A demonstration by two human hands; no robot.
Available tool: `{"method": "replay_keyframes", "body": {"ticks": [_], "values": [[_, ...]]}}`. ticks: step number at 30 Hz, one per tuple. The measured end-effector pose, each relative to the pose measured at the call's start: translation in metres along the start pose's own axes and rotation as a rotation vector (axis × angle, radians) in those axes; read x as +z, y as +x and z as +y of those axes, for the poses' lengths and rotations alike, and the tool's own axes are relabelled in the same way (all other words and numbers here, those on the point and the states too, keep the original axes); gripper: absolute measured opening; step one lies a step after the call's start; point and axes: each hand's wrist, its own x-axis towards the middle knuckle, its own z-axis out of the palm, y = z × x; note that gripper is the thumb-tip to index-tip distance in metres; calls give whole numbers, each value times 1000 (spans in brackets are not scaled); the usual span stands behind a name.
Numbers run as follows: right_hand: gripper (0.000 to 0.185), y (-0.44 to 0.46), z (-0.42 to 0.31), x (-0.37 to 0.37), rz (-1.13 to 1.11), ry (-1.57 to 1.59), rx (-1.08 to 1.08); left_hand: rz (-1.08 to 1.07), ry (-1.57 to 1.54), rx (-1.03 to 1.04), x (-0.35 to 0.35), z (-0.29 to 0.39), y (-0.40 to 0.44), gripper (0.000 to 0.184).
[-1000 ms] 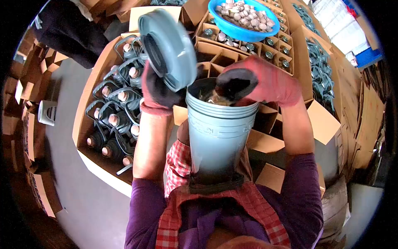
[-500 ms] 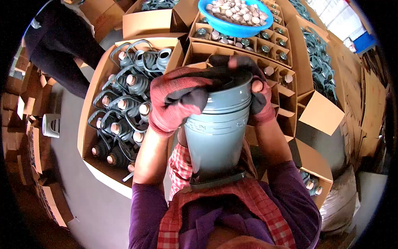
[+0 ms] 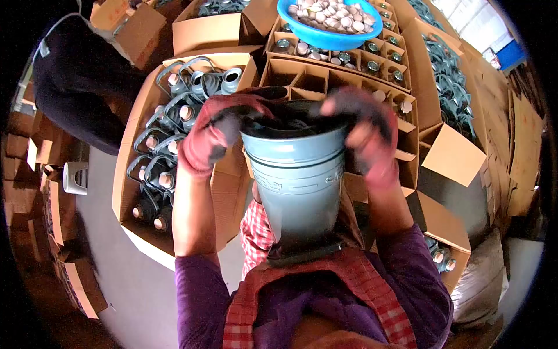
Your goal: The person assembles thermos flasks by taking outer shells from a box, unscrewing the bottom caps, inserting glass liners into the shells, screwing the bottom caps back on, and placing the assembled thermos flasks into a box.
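The left hand (image 3: 212,131) is curled at the left of the rim and the right hand (image 3: 372,131), blurred, is set apart from it opposite; whether either is clamped cannot be told. Between them, the blue-grey lid (image 3: 293,148), held aloft in the left hand a second ago, is now seated on the upright canister (image 3: 299,200) before the checked apron (image 3: 314,273); closure is judged nearly complete. Beyond, a divided carton (image 3: 311,78) and a cap-filled basin (image 3: 325,39) are seen.
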Motion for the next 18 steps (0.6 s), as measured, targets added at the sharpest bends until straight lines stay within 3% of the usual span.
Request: {"method": "replay_keyframes", "body": {"ticks": [3, 5, 6, 7, 8, 10, 11, 12, 13, 14, 15, 16, 17, 18], "values": [[70, 11, 78, -11, 67, 492, 178, 135, 784, 183, 55, 71, 21, 56], [73, -1, 92, 4, 46, 1004, 351, 215, 899, 217, 73, 58, 19, 49], [76, -6, 80, -6, 46, 443, 264, 320, 748, 287, 63, 47, 11, 31], [76, -1, 47, -8, -39, 132, 122, 436, 363, 357, 49, 17, -4, 30], [78, 3, 15, -10, -77, -173, -33, 507, 310, 134, 38, 5, -23, 35], [78, 6, 10, -13, -181, -406, -153, 395, -78, -65, 23, 0, -22, 43], [77, 7, 27, -7, -88, -61, 48, 358, -32, -109, 16, 2, -22, 47], [78, 7, 43, 0, 67, 304, 205, 128, 102, 36, 15, 23, -3, 49], [80, 7, 67, 7, 178, 739, 336, 234, 602, 54, 39, 49, 7, 50], [83, 3, 108, -3, -53, 1331, 367, 196, 716, 167, 59, 55, 17, 53], [83, 1, 107, 1, -25, 1254, 302, 153, 832, 280, 69, 56, 23, 56], [82, 2, 101, 7, 7, 1176, 241, 175, 717, 324, 60, 47, 18, 50], [82, -7, 79, 3, 100, 793, 317, 199, 597, 357, 48, 30, 4, 44], [82, -5, 45, -12, 24, 206, 155, 317, 338, 344, 35, 3, -9, 42]]}}
